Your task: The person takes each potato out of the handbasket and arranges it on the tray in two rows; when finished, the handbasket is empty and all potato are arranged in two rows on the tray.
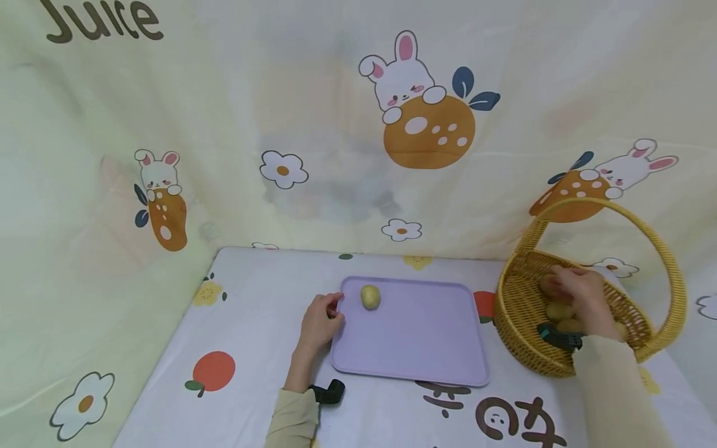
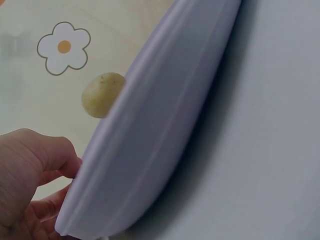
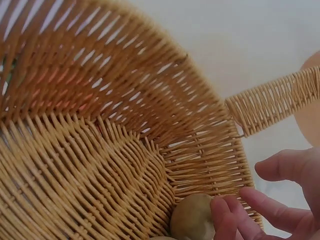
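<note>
A lilac tray lies on the table, and one small yellowish potato sits near its back left corner. At the tray's left edge my left hand holds the rim between thumb and bent fingers. My right hand reaches down into a wicker basket at the right. Several potatoes lie in this basket, partly hidden under the hand. In the right wrist view, the fingertips touch the side of a potato, with the thumb well apart from it.
The basket's tall arched handle rises over the right forearm. A printed cloth covers the table, and a patterned curtain hangs behind it. Each wrist wears a dark camera mount.
</note>
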### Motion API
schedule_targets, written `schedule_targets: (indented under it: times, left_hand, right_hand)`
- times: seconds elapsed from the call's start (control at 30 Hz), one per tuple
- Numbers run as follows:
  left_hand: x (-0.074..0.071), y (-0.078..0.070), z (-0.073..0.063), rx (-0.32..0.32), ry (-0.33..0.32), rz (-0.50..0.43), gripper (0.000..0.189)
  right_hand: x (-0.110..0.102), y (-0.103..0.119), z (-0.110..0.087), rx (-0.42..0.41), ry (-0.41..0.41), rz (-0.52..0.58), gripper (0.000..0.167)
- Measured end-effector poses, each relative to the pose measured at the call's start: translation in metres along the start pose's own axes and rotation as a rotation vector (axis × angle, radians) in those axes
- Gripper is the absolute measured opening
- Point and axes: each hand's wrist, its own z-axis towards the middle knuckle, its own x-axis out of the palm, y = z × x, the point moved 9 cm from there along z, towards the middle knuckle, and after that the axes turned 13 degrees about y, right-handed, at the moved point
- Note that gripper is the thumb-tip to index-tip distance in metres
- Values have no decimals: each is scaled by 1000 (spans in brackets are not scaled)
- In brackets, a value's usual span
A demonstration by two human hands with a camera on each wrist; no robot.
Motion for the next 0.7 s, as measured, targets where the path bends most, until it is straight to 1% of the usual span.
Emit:
schedule_targets:
  times: [0.1, 0.13, 0.23, 0.37, 0.4, 0.47, 0.53, 0.6, 0.7]
  left_hand:
    - [0, 0, 0, 1, -1, -5, 43]
    - [0, 0, 0, 2, -1, -7, 43]
    - [0, 0, -1, 7, -3, -7, 43]
    - [0, 1, -1, 8, -6, -6, 42]
    - [0, 1, -1, 7, -7, -8, 42]
    - [0, 2, -1, 3, -5, -10, 42]
    - [-1, 3, -1, -1, -4, -12, 42]
    - [-1, 3, -1, 1, -5, -16, 42]
    - [-2, 3, -1, 6, -9, -18, 43]
  right_hand:
    - [-3, 0, -1, -11, -22, 24, 11]
    - [-5, 0, -1, -6, -36, 19, 11]
    - [-10, -2, -1, 16, -76, -56, 26]
    - [-16, -4, -3, 65, -143, -216, 54]
    - [-18, -5, -3, 73, -159, -247, 56]
    - [-20, -6, -4, 82, -188, -281, 54]
    - [-21, -6, -4, 82, -202, -303, 44]
    - [-21, -7, -4, 87, -210, -326, 40]
    - [-21, -11, -3, 113, -206, -353, 52]
